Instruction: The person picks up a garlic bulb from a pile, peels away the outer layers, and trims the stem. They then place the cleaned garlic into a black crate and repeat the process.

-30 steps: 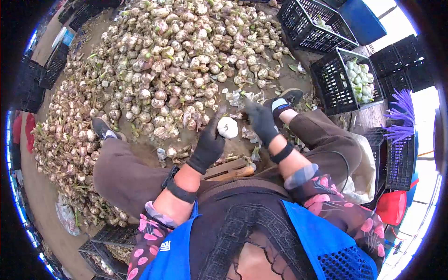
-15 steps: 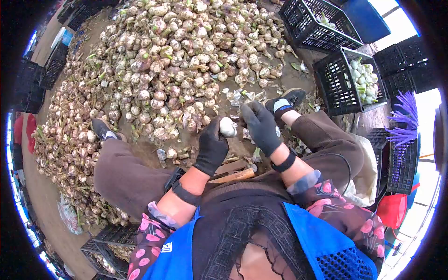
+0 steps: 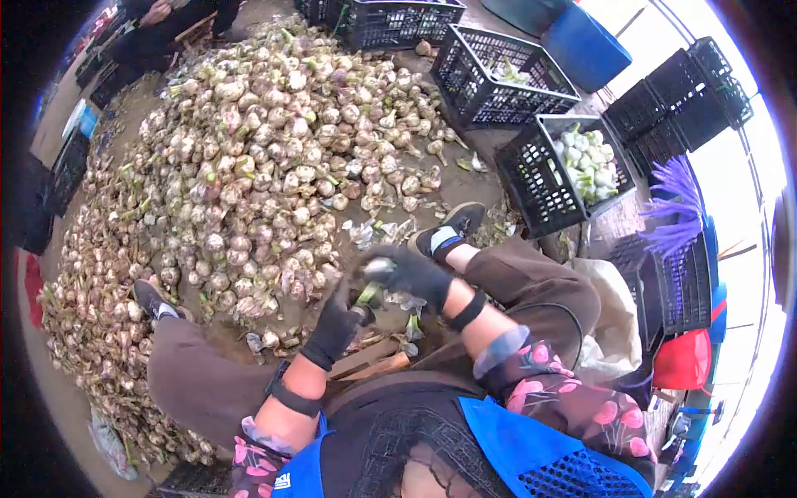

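Garlic bulb (image 3: pixel 378 270) with green stalk (image 3: pixel 366 295) between both gloved hands, above knees. Left hand (image 3: pixel 336 325) pinching stalk, right hand (image 3: pixel 413 274) curled closed over bulb. Probably light, firm, papery skin flaking; best gripped at stalk. One bulb held, two hands, garlic pile (image 3: pixel 266 166) uncountable, two near crates (image 3: pixel 540 178).

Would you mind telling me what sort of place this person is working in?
Probably a garlic sorting or trimming yard. A huge heap of untrimmed garlic bulbs covers the dirt ground, black plastic lattice crates stand around it, and one crate holds cleaned white bulbs.
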Motion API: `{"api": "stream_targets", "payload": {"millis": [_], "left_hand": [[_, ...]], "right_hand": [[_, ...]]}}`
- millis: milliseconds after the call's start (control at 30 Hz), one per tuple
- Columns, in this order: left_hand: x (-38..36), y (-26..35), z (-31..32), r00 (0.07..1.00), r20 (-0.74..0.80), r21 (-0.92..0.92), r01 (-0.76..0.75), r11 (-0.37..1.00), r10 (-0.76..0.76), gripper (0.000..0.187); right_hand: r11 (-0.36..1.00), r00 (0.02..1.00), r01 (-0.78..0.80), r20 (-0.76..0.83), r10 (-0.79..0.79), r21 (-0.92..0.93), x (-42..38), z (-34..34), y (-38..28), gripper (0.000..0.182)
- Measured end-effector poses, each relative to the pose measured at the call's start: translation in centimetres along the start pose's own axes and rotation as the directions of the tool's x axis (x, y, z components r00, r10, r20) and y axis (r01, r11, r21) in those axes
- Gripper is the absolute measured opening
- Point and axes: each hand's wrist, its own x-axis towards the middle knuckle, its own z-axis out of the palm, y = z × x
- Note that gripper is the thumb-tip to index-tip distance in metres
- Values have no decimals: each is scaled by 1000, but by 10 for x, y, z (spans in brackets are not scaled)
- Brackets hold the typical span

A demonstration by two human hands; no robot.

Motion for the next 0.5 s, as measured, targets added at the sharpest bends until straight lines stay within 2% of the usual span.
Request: {"api": "stream_targets", "payload": {"millis": [33,67,100,133,167,200,233,267,300,333,400,433,467,500], "left_hand": [[-9,10,-3,990,55,50,131,990,-133,52],[-11,6,-9,990,19,35,142,989,-143,52],[-10,-5,-14,991,99,306,53,950,-88,52],[-13,-18,-20,980,184,543,-40,839,-72,52],[-16,-32,-23,988,128,528,9,849,-90,52],[-15,-44,-23,988,157,563,-95,821,6,52],[-13,-50,-24,974,202,598,-208,774,105,52],[-13,-46,-24,980,172,595,-186,782,102,52],[-14,-38,-21,982,156,530,-173,830,105,53],[-15,-32,-20,983,143,458,-166,873,112,54],[-17,-24,-24,988,113,388,-141,911,105,52],[-18,-19,-27,984,161,424,-144,894,82,55],[-22,-14,-29,977,208,460,-144,876,51,58],[-29,-9,-29,978,197,352,-138,926,71,55]], "right_hand": [[819,989,148,61,-138,-555,-8,-24,14,42],[984,993,-68,-85,83,167,1,-43,73,36],[984,948,-105,-313,55,-146,7,-89,217,27],[674,950,155,-296,99,722,6,-119,154,24],[-251,950,306,-278,143,918,6,-150,76,21],[-275,964,259,-229,139,926,13,-174,51,21],[-25,802,502,-455,387,864,22,-201,37,27],[285,527,632,-669,524,721,33,-211,34,35],[802,630,315,-744,224,508,45,-200,45,35],[999,798,27,-601,-40,-31,53,-185,59,35],[1000,924,14,-382,-6,18,89,-115,62,29],[969,886,-100,-424,190,226,104,-71,81,27],[864,894,-123,-323,310,488,116,-26,54,25],[959,925,-201,-359,120,-197,132,14,75,27]]}}
